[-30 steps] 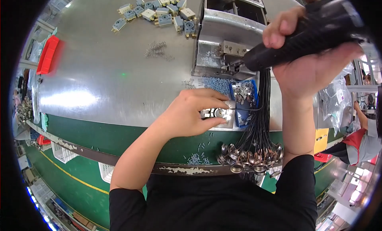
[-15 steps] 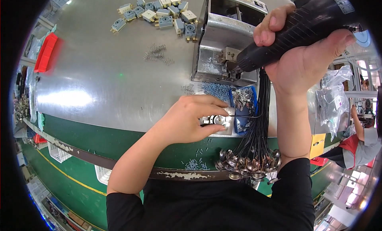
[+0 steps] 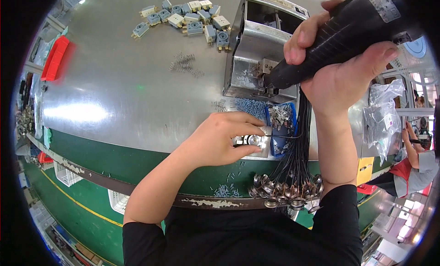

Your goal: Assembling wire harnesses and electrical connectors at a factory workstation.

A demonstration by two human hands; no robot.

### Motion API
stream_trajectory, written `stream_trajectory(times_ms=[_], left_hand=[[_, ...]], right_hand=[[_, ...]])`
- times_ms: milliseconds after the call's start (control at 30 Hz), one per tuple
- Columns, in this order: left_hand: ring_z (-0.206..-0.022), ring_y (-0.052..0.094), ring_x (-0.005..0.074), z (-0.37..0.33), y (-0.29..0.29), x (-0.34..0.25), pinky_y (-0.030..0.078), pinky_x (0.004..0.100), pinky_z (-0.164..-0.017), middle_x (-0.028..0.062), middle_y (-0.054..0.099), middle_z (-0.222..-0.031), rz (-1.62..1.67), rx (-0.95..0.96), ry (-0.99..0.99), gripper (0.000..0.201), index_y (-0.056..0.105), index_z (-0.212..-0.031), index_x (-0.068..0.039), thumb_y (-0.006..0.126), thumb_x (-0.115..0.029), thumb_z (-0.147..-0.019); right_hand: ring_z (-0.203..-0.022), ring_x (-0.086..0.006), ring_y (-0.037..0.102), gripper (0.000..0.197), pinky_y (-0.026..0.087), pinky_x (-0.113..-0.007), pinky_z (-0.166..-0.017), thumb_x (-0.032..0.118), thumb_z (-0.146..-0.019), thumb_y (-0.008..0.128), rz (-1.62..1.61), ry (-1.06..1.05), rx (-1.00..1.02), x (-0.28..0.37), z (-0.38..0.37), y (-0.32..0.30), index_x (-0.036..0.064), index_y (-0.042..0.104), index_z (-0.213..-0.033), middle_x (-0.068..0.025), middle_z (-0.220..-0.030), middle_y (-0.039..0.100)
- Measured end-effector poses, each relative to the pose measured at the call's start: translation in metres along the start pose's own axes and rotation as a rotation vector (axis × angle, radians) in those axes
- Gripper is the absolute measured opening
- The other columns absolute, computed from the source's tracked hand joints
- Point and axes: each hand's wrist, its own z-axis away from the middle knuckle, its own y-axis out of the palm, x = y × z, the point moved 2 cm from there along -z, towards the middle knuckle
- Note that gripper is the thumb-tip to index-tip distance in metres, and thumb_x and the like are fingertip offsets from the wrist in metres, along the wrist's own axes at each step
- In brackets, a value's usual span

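Observation:
My right hand point(image 3: 337, 78) is wrapped round a black electric screwdriver point(image 3: 341, 32). The driver slants down to the left, its tip at the front outlet of a metal screw feeder point(image 3: 250, 76); the tip itself is hard to make out. Near the table's front edge my left hand point(image 3: 224, 137) pinches a small round metal-and-white part point(image 3: 253, 139) between thumb and fingers. That part sits on a flat metal block point(image 3: 266, 148), and a black wire runs from it to the right. Fingers hide some of the part.
A blue tray point(image 3: 294, 114) holds small metal pieces beside loose blue screws point(image 3: 251, 104). Black wires point(image 3: 305, 124) hang over the edge, ending in metal rings point(image 3: 286, 192). Springs point(image 3: 183, 63) and grey-white plug housings point(image 3: 194, 27) lie farther back. A co-worker point(image 3: 405, 170) is at far right.
The screwdriver in my right hand has shifted slightly left, its tip closer in at the feeder's outlet. My left hand stays at the part. The co-worker's arms have moved.

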Motion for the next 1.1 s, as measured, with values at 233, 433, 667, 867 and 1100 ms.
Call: stream_trajectory(times_ms=[233,433,667,867,1100], left_hand=[[-0.104,0.076,0.0355,0.003,-0.004,0.007,0.060,0.0407,-0.091,0.0170,0.078,-0.116,0.004,-0.044,0.027,0.035,0.080,-0.110,-0.002,0.088,-0.013,-0.078],[-0.105,0.076,0.0345,0.002,-0.004,0.008,0.060,0.0409,-0.089,0.0170,0.078,-0.116,-0.005,-0.039,0.041,0.034,0.081,-0.108,-0.002,0.088,-0.013,-0.077],[-0.104,0.074,0.0350,0.007,0.000,0.012,0.060,0.0416,-0.089,0.0150,0.077,-0.113,0.009,-0.047,0.042,0.034,0.080,-0.110,-0.004,0.086,-0.019,-0.080],[-0.103,0.074,0.0350,0.006,0.002,0.011,0.060,0.0414,-0.089,0.0151,0.077,-0.113,-0.010,-0.062,0.076,0.033,0.080,-0.108,-0.003,0.086,-0.018,-0.079],[-0.103,0.074,0.0350,0.007,0.000,0.013,0.060,0.0414,-0.089,0.0148,0.078,-0.112,-0.008,-0.061,0.071,0.033,0.080,-0.107,-0.003,0.086,-0.019,-0.079]], right_hand=[[-0.065,-0.0171,0.055,0.115,0.046,-0.034,-0.060,0.099,-0.084,0.035,-0.286,-0.092,0.704,0.003,0.006,-0.037,0.0064,0.047,-0.150,-0.0041,-0.084,0.056],[-0.063,-0.0162,0.057,0.123,0.047,-0.033,-0.058,0.100,-0.078,0.046,-0.164,0.089,0.510,0.019,0.050,-0.033,0.0074,0.038,-0.159,-0.0033,-0.084,0.056],[-0.063,-0.0161,0.057,0.124,0.047,-0.033,-0.058,0.100,-0.076,0.048,-0.166,0.088,0.516,0.009,0.060,-0.034,0.0076,0.038,-0.159,-0.0032,-0.084,0.057],[-0.062,-0.0160,0.057,0.125,0.047,-0.033,-0.057,0.099,-0.075,0.049,-0.167,0.076,0.521,0.004,0.063,-0.040,0.0078,0.037,-0.159,-0.0032,-0.084,0.057],[-0.062,-0.0159,0.057,0.126,0.047,-0.033,-0.056,0.099,-0.074,0.051,-0.171,0.065,0.542,-0.003,0.068,-0.038,0.0079,0.037,-0.159,-0.0031,-0.084,0.057]])
